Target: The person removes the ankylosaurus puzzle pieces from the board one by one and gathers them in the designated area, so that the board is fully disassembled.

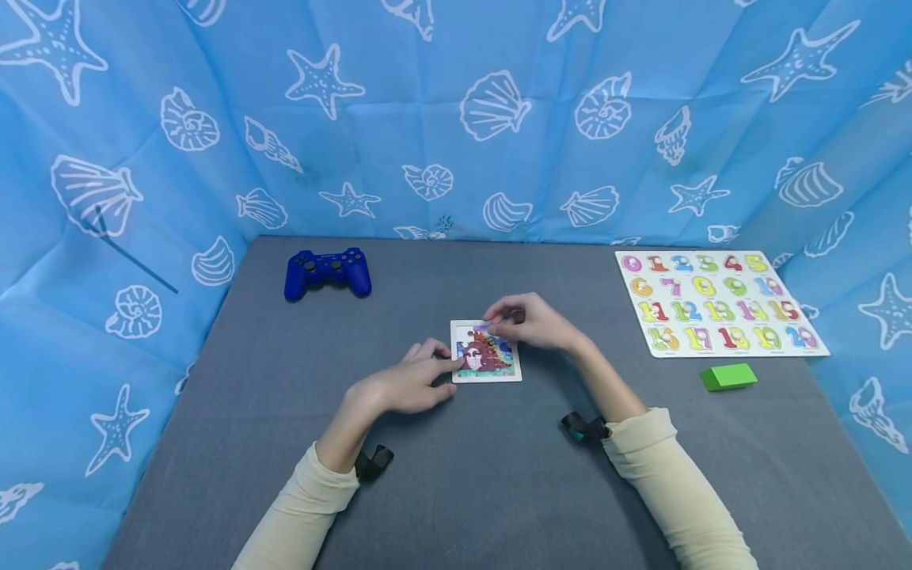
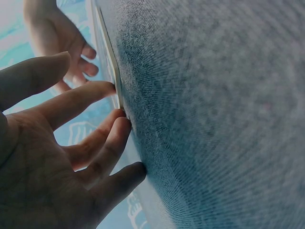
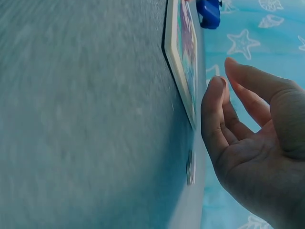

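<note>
I look forward and down through the head view, from above and well back of the fingers of the left hand (image 1: 406,385) and right hand (image 1: 539,322). My wrist views each sit low, close behind their own fingers, facing along the tabletop (image 1: 456,475). Head and right wrist share the puzzle (image 1: 490,364) near the fingertips.

A small staged filming space: a grey cloth-covered table (image 1: 456,491), closed in on 3 sides by bright blue curtains (image 1: 442,119) printed with white outlines of starfish and seashells. 2 black wrist-worn cameras (image 1: 374,464) are visible. The curtains hide whatever building surrounds it.
</note>
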A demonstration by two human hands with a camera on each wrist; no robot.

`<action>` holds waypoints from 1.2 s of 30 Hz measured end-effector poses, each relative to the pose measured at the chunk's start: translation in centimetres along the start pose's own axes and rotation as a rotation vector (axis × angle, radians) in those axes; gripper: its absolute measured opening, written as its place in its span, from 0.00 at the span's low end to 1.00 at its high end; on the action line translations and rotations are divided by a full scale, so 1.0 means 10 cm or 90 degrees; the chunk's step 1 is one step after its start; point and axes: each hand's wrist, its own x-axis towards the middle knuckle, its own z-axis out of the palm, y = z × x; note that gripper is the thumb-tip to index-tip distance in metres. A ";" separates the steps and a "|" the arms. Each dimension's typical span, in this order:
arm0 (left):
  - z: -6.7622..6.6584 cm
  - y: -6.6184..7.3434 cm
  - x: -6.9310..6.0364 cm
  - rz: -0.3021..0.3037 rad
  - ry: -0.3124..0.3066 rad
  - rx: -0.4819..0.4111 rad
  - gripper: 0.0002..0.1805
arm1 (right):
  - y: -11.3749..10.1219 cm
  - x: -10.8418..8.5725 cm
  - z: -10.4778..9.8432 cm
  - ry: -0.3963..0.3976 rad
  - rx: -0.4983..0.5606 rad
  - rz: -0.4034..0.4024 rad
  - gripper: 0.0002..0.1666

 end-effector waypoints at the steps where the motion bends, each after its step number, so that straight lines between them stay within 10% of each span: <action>1: 0.00 0.00 0.00 0.003 0.002 0.001 0.33 | 0.00 0.01 0.02 -0.003 -0.001 -0.003 0.15; 36: 0.08 -0.18 0.09 0.030 0.010 0.002 0.32 | -0.07 0.25 0.23 -0.031 -0.120 0.028 0.08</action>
